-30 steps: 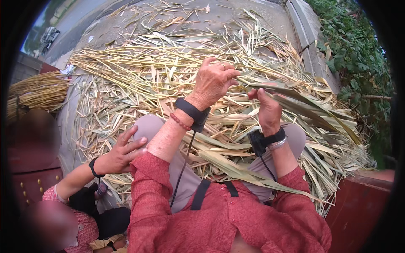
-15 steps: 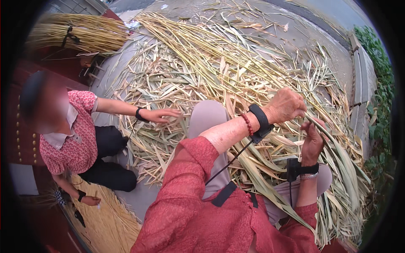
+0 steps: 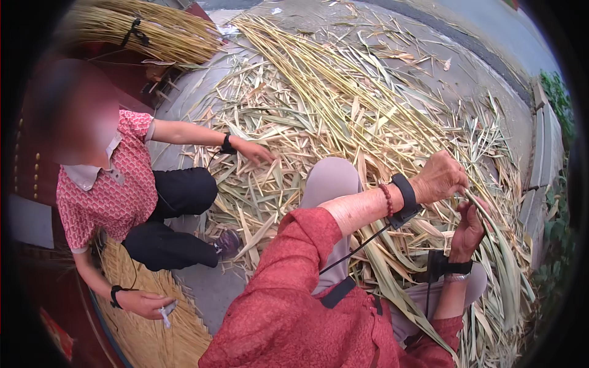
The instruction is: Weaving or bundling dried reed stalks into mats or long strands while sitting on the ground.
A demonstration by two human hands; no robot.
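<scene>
My left hand (image 3: 439, 176), with red beads and a black strap at its wrist, has its fingers closed on the upper part of a leafy reed stalk (image 3: 480, 208). Just below it, my right hand (image 3: 469, 230) is closed around the same stalk, palm side toward me; its fingers are partly hidden. Long green leaves (image 3: 506, 276) hang from the stalk down to the right of my right hand. Another long, broad leaf (image 3: 399, 293) slants across my lap toward my right sleeve.
Peeled yellow-green stalks (image 3: 331, 80) lie across a heap of dry leaves (image 3: 270, 116). At the left crouches a co-worker (image 3: 110, 196), one hand (image 3: 254, 151) over the heap, the other holding a small pale object (image 3: 167, 311). A tied stalk bundle (image 3: 165, 34) lies behind; a stone curb (image 3: 543, 147) stands right.
The view has shifted, so most things sit further right and lower. The co-worker's far hand has lowered to the leaves; a foot now shows. My hands stay together at the stalk.
</scene>
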